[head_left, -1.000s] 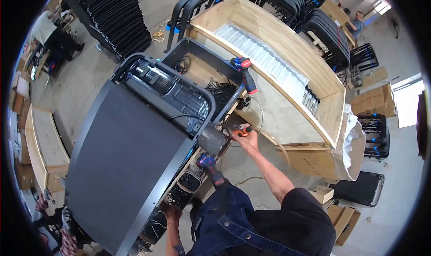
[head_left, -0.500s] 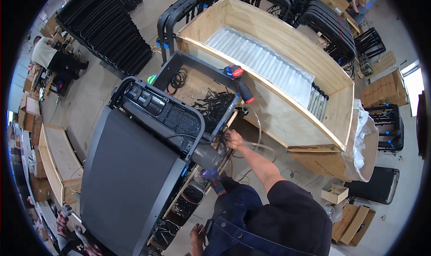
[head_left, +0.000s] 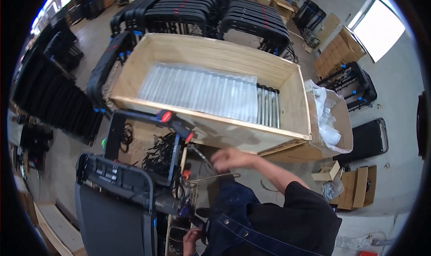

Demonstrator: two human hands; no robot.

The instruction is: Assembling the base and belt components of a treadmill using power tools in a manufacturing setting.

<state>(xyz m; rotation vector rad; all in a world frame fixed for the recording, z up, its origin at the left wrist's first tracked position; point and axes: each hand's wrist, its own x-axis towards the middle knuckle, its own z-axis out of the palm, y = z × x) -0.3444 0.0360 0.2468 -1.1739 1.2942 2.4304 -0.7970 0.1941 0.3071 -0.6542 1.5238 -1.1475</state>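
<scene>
- The red-and-black cordless driver [head_left: 180, 129] lies across the black tray's rim [head_left: 116, 132], ahead and to the left of the right hand [head_left: 232, 160], the nearer one; its long axis slants down toward that hand.
- That hand is half curled; blur means I can't tell whether it grips anything.
- The left hand [head_left: 192, 236] bends its fingers beside a second driver [head_left: 195, 218]; its hold is unclear.
- The tray holds coiled cable [head_left: 127, 137] and thin black pieces [head_left: 160, 153].
- The wooden crate [head_left: 211, 44] holds metal tubes [head_left: 268, 107], partly under translucent wrap [head_left: 197, 90].
</scene>
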